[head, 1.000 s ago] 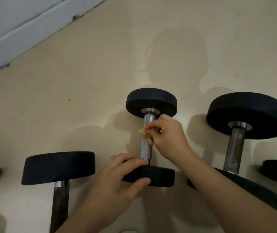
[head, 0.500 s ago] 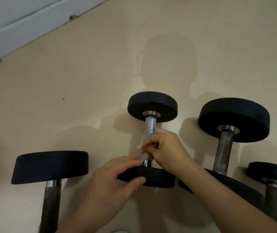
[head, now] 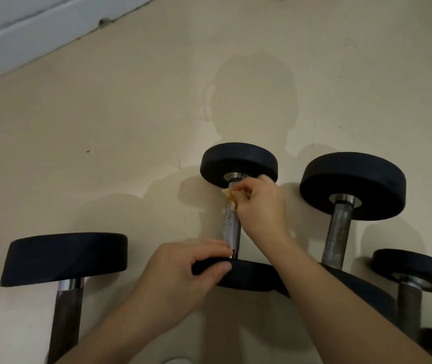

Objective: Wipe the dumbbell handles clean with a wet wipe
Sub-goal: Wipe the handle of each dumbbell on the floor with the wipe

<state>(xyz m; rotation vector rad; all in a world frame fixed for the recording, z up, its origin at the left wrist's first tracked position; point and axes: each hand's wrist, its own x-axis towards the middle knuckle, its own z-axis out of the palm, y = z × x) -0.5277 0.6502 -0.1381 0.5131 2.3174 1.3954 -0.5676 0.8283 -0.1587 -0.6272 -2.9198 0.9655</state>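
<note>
Having slid up from the near end, your right hand [head: 259,203] pinches the crumpled yellowish wet wipe [head: 229,197] against the pitted steel dumbbell handle [head: 232,229] beside its far black round head [head: 238,161], left hand [head: 183,274] gripping the near black head [head: 251,278], so one stroke looks finished.

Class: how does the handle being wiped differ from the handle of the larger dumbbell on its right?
The wiped handle is thinner and shinier; the larger dumbbell's handle is thicker, dull and rust-mottled. The right hand holds a wipe against the first; nothing touches the second. Both are metal bars.
</note>
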